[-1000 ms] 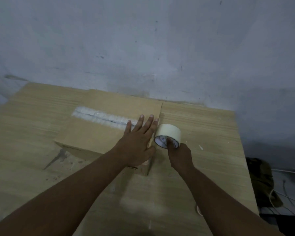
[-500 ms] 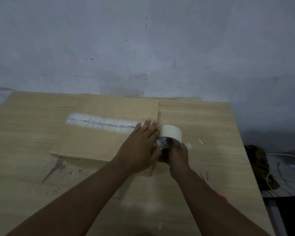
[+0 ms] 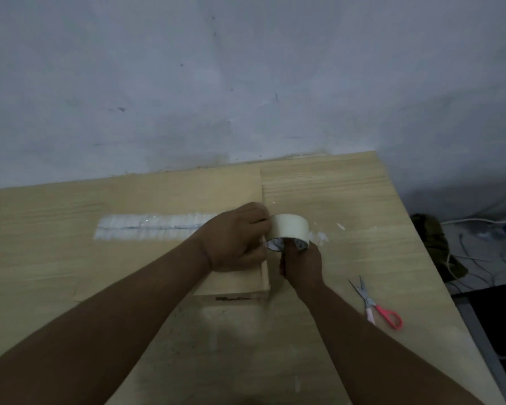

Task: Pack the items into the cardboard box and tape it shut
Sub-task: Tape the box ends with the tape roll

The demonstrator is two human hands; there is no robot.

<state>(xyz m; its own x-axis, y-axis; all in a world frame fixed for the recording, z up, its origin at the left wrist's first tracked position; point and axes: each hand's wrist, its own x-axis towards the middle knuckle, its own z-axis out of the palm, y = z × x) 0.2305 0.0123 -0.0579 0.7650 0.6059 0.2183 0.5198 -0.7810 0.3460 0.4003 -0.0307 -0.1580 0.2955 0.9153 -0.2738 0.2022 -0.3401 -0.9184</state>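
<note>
While right hand (image 3: 303, 266) clutches tape roll (image 3: 289, 228), curled left hand (image 3: 233, 240) hides its grip

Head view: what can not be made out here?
Contents of the cardboard box: head view, closed flaps hide them.
Free end of the tape roll: head view, left hand covers it.
Print inside the roll's core: head view, too small, right hand partly hides it.
</note>
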